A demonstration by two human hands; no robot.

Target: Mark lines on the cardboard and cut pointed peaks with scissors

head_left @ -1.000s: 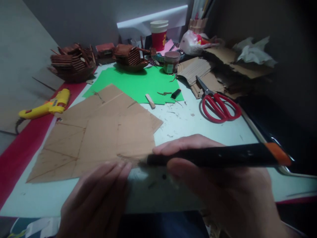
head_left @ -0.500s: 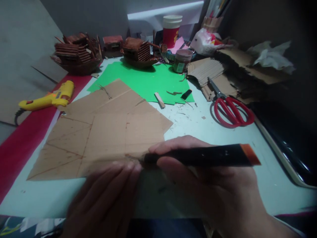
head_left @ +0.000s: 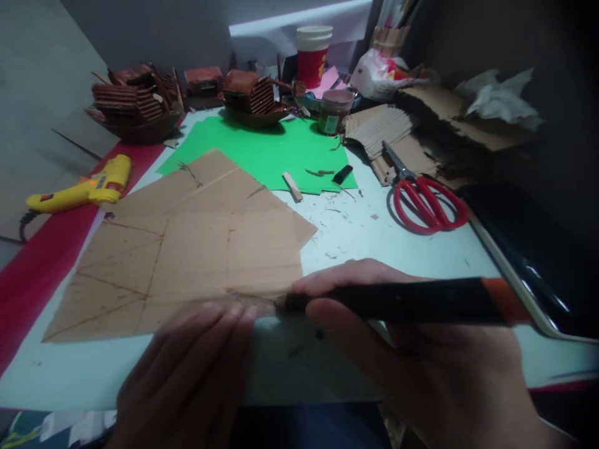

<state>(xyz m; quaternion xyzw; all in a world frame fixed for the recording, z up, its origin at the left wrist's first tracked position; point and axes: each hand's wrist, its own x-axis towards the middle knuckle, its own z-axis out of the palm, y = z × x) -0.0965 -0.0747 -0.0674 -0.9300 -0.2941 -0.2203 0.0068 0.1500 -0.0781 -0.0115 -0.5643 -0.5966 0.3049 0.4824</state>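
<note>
My right hand point(head_left: 421, 355) pinches a black marker point(head_left: 412, 301) with an orange end, held nearly level. Its tip touches the near edge of a brown cardboard sheet point(head_left: 201, 249). Reddish-brown lines cross the sheet, forming zigzags on its left part, and one short line runs up to the tip. My left hand point(head_left: 191, 355) lies with fingers stretched out along the sheet's near edge, just left of the tip. A blurred thin strip shows along the fingertips; I cannot make out what it is.
Red-handled scissors point(head_left: 428, 202) lie right, beside a dark glossy device point(head_left: 543, 262). A yellow glue gun point(head_left: 84, 187) rests left. Green paper point(head_left: 266, 149), brown model boats point(head_left: 255, 103), a jar point(head_left: 336, 112), a red cup point(head_left: 312, 59) and cardboard scraps point(head_left: 388, 131) are behind.
The marker and my right hand have moved right along the cardboard's near edge, and the line behind the tip is longer. My left hand stays on the sheet. The view has shifted slightly.
</note>
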